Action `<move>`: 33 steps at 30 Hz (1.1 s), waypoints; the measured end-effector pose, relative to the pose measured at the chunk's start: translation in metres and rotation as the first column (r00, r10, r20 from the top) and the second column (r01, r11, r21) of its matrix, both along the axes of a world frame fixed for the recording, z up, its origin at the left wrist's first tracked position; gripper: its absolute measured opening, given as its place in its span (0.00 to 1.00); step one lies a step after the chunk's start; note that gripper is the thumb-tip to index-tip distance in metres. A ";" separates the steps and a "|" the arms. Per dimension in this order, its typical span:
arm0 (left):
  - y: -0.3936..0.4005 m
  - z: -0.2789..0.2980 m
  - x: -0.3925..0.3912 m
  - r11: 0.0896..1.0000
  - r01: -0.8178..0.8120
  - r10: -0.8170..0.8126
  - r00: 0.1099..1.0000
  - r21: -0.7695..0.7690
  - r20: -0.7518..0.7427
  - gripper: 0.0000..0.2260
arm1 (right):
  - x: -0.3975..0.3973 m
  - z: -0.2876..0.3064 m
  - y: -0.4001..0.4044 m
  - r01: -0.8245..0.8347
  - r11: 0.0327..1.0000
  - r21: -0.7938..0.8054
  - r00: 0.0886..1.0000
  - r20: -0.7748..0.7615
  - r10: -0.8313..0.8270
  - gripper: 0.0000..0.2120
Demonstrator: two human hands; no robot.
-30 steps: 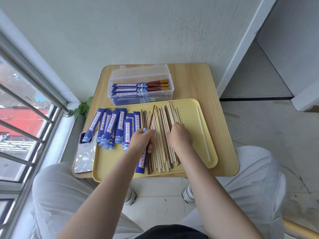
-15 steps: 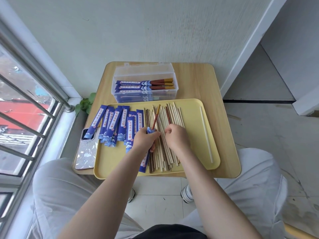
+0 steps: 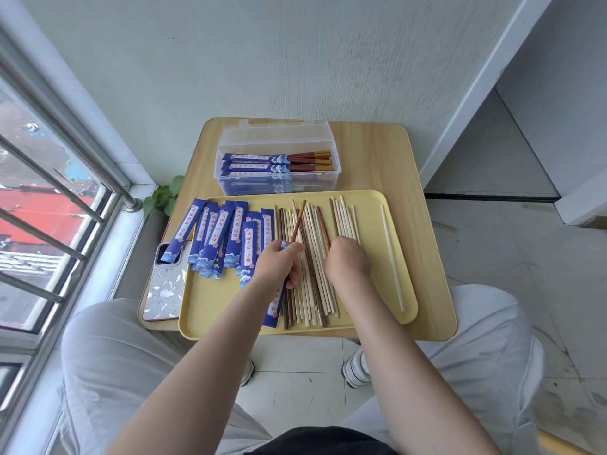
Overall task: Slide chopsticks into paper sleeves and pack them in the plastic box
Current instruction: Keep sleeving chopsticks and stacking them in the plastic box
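Observation:
My left hand (image 3: 277, 266) grips a blue paper sleeve (image 3: 274, 307) with a red-brown chopstick (image 3: 298, 222) sticking out of its far end. My right hand (image 3: 348, 261) lies knuckles-up on the pile of loose chopsticks (image 3: 312, 290). Its fingers curl down into the sticks, and whether it has hold of one is hidden. Several empty blue sleeves (image 3: 223, 234) are fanned out on the left of the yellow tray (image 3: 213, 307). Behind the tray, the clear plastic box (image 3: 279, 188) stands open with sleeved chopsticks lying inside.
One pale chopstick (image 3: 391, 257) lies alone at the tray's right side. A phone (image 3: 166, 290) sits on the small wooden table (image 3: 371, 152) left of the tray. A window with bars is on the left, a wall behind, and my knees are below the table.
My left hand with the sleeve and chopstick has stayed nearly in place. My right hand has shifted slightly on the chopstick pile.

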State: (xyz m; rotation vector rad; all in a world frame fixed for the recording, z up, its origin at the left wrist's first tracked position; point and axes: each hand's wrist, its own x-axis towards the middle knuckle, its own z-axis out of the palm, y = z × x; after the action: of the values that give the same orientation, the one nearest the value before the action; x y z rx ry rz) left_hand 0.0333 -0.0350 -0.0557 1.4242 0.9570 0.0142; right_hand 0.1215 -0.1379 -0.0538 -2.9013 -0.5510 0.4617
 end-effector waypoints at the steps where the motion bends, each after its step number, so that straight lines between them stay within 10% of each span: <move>1: 0.000 0.001 0.000 1.000 0.001 -0.001 1.000 -0.001 -0.002 0.12 | 0.001 0.001 0.000 0.010 1.000 0.007 1.000 -0.014 -0.010 0.09; 6: 0.000 0.007 -0.001 0.997 -0.019 0.018 1.000 -0.074 -0.012 0.16 | 0.005 0.011 -0.004 0.133 0.944 0.303 0.986 -0.137 -0.095 0.10; 18: 0.013 0.025 -0.003 0.964 -0.049 0.066 0.996 -0.262 0.056 0.15 | 0.025 0.066 -0.017 0.419 0.455 0.786 0.827 -0.537 0.165 0.09; 27: 0.018 0.021 0.000 0.919 0.236 -0.228 0.972 0.315 -0.062 0.06 | 0.035 0.084 -0.007 0.314 0.289 0.904 0.942 -0.336 0.027 0.13; 33: 0.015 0.021 0.001 0.881 0.260 -0.260 0.964 0.396 -0.055 0.15 | 0.035 0.086 -0.002 0.217 0.342 0.914 0.973 -0.230 -0.002 0.13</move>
State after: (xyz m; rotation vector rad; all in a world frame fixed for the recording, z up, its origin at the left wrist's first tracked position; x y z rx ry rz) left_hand 0.0338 -0.0200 -0.0343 1.9264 0.7804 0.0104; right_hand 0.1560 -0.1398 0.0327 -1.6914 -0.3759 0.2428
